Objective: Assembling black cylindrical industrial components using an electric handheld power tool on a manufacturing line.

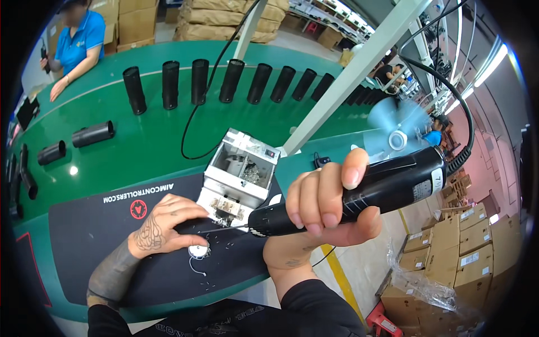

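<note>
White round part (197,251): flat on the dark mat (151,283), just beside the left thumb; its wire (197,268) trails nearer the wearer;
Left hand (160,223): thumb and fingers parted around the bit (224,228), perhaps guiding it; whether it presses the part, I cannot tell;
Right hand (323,199): wrapped round the black power screwdriver (396,180), seemingly for firm control;
Screw box (238,174): just beyond, likely for short reaches.

The right hand (331,199) grips a black screwdriver (393,182) across the black mat (112,236)'s right edge. The left hand (163,227), thumb and fingers parted, is just beside a white round part (199,251) on the mat. A metal screw box (229,190) stands at the mat's far edge; black tubes (199,81) stand toward the green bench (151,146)'s far edge.
</note>
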Demonstrator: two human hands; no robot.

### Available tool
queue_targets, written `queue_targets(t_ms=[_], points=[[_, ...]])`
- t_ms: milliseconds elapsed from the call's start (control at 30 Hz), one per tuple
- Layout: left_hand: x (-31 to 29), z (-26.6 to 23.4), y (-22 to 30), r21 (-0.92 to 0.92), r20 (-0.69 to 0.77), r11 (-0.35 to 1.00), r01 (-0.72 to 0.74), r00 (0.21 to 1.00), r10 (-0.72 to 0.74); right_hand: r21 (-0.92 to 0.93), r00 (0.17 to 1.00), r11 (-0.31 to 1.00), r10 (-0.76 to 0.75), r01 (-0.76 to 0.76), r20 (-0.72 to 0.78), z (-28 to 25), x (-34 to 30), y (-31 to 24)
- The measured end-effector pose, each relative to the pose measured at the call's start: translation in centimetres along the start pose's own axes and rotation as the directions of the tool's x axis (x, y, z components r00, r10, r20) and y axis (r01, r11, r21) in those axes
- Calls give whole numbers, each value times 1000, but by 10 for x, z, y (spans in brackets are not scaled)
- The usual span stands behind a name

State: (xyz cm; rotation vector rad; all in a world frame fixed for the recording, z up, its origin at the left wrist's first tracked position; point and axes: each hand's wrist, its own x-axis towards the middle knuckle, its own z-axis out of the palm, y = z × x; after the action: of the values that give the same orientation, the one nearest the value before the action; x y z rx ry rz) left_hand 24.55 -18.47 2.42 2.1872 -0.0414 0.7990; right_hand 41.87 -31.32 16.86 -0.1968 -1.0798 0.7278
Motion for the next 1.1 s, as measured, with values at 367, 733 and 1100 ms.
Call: queue_targets(t_ms=[367,733,1100], points=[[-32,9,-116,548,-402,774,317,911,-89,-121,984,993,16,6,180,-11,-3,-10],[-35,8,-124,504,-170,810,301,954,-248,-27,998,998,-57,57,-10,-5,-8,-2],[-37,0,-125,408,-148,860,306,952,-269,-29,992,995,-98,100,86,-9,-10,-7]])
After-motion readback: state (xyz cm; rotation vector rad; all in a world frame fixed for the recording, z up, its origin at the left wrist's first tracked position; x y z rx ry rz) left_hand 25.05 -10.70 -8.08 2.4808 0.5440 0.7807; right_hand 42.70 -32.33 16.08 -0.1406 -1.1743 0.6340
